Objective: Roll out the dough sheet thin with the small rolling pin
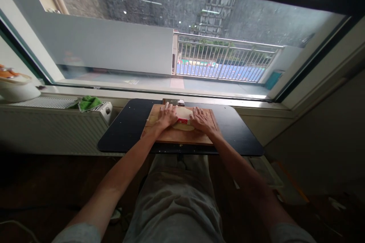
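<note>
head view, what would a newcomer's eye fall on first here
Probably the big window filling the upper half, with a metal railing beyond the glass. Next, at centre, the left hand and right hand lie palm down on either side of a red-and-white strip, above a pale sheet on a wooden board. Off left, a bright green cloth sits on the radiator.

One grey shirt (173,201), creased in front, had short sleeves (81,232) at near left and right. Trousers (198,162) beyond were pale.
</note>
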`<state>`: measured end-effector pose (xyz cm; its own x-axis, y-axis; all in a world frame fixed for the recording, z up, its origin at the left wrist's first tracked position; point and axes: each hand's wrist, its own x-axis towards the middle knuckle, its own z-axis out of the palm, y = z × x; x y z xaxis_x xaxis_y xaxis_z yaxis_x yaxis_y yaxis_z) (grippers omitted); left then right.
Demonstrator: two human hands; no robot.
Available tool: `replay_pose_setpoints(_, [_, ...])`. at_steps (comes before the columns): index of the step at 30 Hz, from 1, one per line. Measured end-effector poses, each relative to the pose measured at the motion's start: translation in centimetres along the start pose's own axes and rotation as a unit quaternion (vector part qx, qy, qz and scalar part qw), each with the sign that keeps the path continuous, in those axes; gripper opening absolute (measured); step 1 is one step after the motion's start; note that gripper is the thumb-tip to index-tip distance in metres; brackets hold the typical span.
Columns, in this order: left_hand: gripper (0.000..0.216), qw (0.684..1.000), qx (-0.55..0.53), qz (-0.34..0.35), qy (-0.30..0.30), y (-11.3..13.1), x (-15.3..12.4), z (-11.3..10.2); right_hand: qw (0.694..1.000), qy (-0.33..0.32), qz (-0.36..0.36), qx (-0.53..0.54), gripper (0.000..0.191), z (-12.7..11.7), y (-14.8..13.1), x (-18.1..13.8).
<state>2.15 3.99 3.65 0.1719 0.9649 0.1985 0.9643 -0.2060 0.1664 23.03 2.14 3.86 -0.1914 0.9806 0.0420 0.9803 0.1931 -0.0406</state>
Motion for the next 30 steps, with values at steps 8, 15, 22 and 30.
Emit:
replay_pose_setpoints(8, [0.064, 1.000, 0.006, 0.003, 0.005, 0.1, 3.1, 0.2, 0.998, 0.039, 0.016, 0.049, 0.070, -0.6, 1.4, 4.8])
replay_pose_setpoints(15, [0.062, 1.000, 0.002, 0.013, -0.007, -0.6, 5.5, 0.7, 0.992, 0.084, 0.038, 0.088, 0.063, -0.9, 2.1, 7.7])
replay_pose_setpoints(22, [0.063, 0.999, 0.005, 0.007, -0.047, -0.9, 6.5, 0.8, 0.993, 0.099, 0.035, 0.055, 0.064, -2.2, 1.6, 8.5])
replay_pose_setpoints(30, [0.064, 0.998, 0.007, 0.014, -0.063, -0.3, 4.7, 0.8, 0.999, 0.008, -0.008, 0.036, 0.056, -0.9, 2.0, 6.9])
